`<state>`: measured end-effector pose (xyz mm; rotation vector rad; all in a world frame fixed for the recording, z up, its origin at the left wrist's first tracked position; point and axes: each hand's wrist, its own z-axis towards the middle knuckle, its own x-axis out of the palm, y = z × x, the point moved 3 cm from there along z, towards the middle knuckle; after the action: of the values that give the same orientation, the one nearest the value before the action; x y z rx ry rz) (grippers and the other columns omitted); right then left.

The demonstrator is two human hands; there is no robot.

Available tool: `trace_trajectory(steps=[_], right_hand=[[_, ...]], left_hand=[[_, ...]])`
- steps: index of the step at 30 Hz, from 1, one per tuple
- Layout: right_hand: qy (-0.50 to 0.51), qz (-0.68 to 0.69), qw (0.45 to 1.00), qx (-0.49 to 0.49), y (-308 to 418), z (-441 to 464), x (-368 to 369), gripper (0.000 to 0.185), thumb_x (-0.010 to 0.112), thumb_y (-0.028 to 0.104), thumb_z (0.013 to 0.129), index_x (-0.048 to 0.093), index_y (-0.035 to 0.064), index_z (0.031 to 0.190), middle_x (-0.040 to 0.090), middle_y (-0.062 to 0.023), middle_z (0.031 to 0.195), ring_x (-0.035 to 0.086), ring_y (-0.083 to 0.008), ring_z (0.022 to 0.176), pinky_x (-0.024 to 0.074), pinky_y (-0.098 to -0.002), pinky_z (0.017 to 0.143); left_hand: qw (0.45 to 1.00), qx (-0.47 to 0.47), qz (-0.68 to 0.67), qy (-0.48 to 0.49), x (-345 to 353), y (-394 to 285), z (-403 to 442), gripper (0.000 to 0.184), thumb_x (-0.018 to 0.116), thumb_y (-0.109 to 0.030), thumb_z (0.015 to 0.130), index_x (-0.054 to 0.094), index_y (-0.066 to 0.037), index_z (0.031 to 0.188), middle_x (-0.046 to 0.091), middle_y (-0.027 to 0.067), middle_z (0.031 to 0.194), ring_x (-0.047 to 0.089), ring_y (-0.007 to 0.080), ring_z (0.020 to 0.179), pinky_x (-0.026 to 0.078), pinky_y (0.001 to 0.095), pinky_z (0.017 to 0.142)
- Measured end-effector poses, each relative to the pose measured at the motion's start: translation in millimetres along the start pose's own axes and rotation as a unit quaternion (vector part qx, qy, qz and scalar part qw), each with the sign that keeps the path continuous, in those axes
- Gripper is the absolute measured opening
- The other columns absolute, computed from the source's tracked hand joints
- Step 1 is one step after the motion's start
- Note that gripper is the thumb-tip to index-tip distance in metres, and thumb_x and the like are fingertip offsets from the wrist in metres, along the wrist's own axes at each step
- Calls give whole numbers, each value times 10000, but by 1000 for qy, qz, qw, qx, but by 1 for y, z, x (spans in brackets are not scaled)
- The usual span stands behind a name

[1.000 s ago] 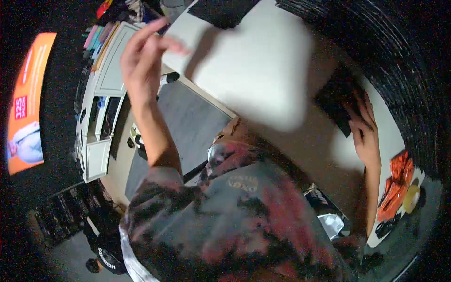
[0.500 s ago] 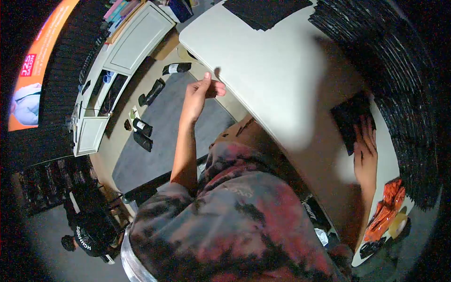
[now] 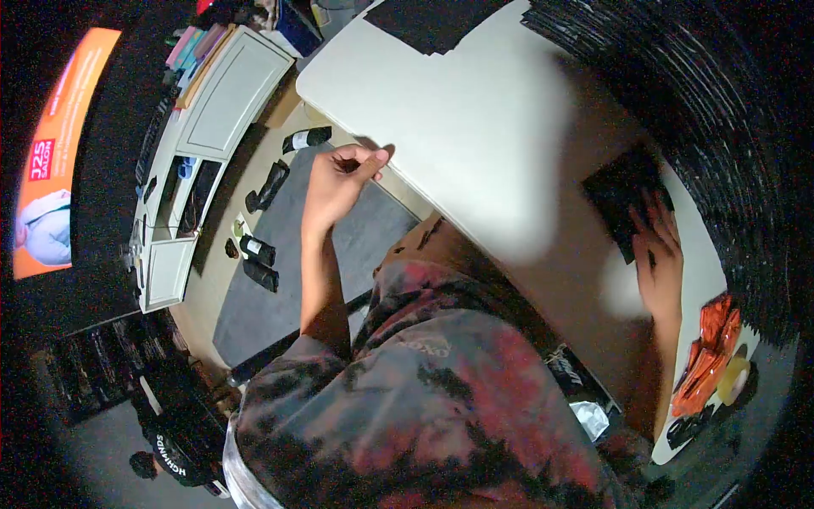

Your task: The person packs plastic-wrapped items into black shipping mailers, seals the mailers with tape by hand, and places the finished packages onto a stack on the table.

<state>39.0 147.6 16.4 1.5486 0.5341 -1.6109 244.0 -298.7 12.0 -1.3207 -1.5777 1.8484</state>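
My right hand [image 3: 657, 263] lies on a flat black square piece [image 3: 615, 204] at the right side of the white table [image 3: 458, 136]. Its fingers are stretched out over the piece; whether this is plastic or cloth I cannot tell. Beside the table's near edge, my left hand [image 3: 337, 188] is held up with fingers curled and the thumb tip against the fingertips. Anything between those tips is hidden or too small to make out. Another flat black piece [image 3: 432, 21] rests at the table's far end.
Long stacks of black layered pieces [image 3: 721, 153] line the table's right side. Orange plastic packets [image 3: 708, 356] and a yellowish tape roll [image 3: 733, 380] lie at its near right. Black rolled bundles [image 3: 270, 185] are on the floor. A person in black [image 3: 174, 445] is lower left; a white cabinet [image 3: 233, 93] stands behind.
My left hand has turned, and its fingers have curled in to meet the thumb. My right hand stays on the black piece, fingers slightly shifted. The whole view has tilted a little.
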Motion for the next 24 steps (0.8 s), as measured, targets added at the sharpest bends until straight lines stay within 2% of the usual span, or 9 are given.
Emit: trace_trajectory(steps=[2, 6, 8, 11, 14, 17, 19, 22, 24], right_hand=[[-10, 30, 999, 19, -6, -4, -2, 355, 529, 107, 994, 691, 30, 1299, 521, -173, 1521, 372, -382, 1489, 255, -481, 1238], [-43, 83, 992, 82, -6, -12, -15, 240, 647, 85, 930, 774, 6, 1118, 640, -192, 1384, 465, -385, 1425, 357, -442, 1181], [-59, 98, 988, 99, -6, -16, -22, 212, 682, 84, 901, 786, 6, 1068, 669, -194, 1333, 502, -373, 1393, 387, -434, 1153], [-113, 100, 983, 107, -5, -33, -36, 180, 807, 122, 789, 800, -2, 919, 739, -155, 1200, 602, -337, 1258, 466, -416, 1062], [-148, 90, 975, 138, -9, -48, -36, 207, 861, 168, 721, 800, 34, 867, 761, -89, 1125, 641, -332, 1139, 502, -419, 1013], [-177, 120, 961, 176, -14, -73, -43, 288, 905, 193, 667, 783, 26, 867, 758, -108, 1064, 658, -319, 1067, 525, -418, 959], [-161, 119, 953, 226, -14, -83, -52, 356, 914, 199, 658, 777, 37, 945, 735, -120, 968, 663, -328, 1002, 528, -418, 917], [-181, 113, 953, 216, -16, -87, -57, 418, 908, 185, 659, 758, 41, 1021, 703, -141, 982, 665, -342, 939, 537, -393, 876], [-188, 121, 949, 222, -21, -85, -56, 420, 905, 168, 659, 747, 22, 1019, 699, -145, 999, 673, -343, 974, 541, -396, 885]], left_hand=[[998, -18, 54, 5, -1, -14, 0, 267, 775, -199, 939, 692, -29, 750, 645, -7, 703, 566, 65, 669, 452, 247, 653], [988, 114, -60, 82, -3, -88, -11, 164, 750, -140, 943, 672, -29, 850, 638, 12, 753, 564, 79, 694, 433, 244, 639], [944, 264, -122, 157, 11, -123, -5, 202, 778, -181, 914, 660, -20, 945, 624, 32, 838, 537, 108, 751, 420, 263, 699], [882, 376, -145, 245, 63, -162, 16, 474, 887, -302, 783, 629, 19, 1020, 592, 50, 897, 450, 131, 765, 370, 265, 725], [782, 531, -58, 321, 140, -190, 35, 541, 923, -198, 702, 643, -35, 1136, 627, 89, 1043, 572, 239, 923, 462, 345, 762], [739, 522, -41, 424, 225, -200, 29, 616, 925, -197, 700, 623, -94, 1228, 595, 115, 1223, 576, 302, 1116, 514, 392, 836], [678, 601, -23, 423, 280, -206, 19, 706, 932, -218, 679, 585, -118, 1286, 533, 132, 1328, 537, 329, 1228, 507, 414, 941], [622, 568, -79, 533, 347, -201, 9, 770, 935, -206, 667, 546, -130, 1328, 520, 145, 1337, 526, 344, 1255, 469, 437, 1023], [602, 583, -90, 538, 375, -192, 11, 772, 931, -181, 668, 533, -109, 1325, 527, 149, 1312, 529, 351, 1253, 435, 435, 1065]])
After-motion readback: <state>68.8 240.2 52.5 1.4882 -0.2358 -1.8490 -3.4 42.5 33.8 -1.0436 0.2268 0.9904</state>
